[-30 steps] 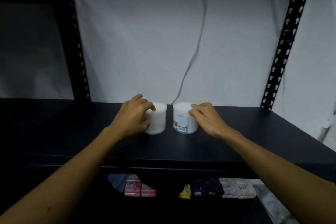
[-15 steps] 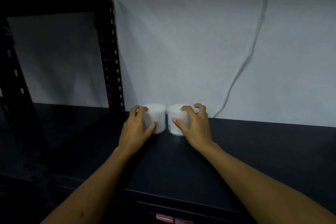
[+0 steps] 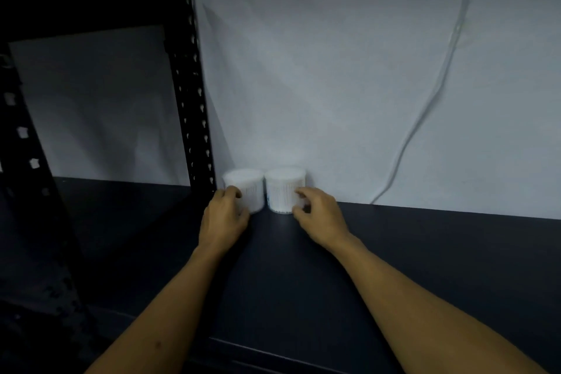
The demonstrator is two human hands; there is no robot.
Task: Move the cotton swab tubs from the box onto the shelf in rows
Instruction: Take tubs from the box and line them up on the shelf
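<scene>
Standing upright side by side, two tubs [image 3: 243,188] [image 3: 284,188] on shelf [image 3: 425,252]

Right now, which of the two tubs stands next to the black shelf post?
The left tub, under the left hand: it stands beside the post. The right tub, by the right hand, stands farther along the wall.

Dark shelf [image 3: 394,252], two white tubs [image 3: 247,188] [image 3: 283,188] upright, side by side; back corner
</scene>
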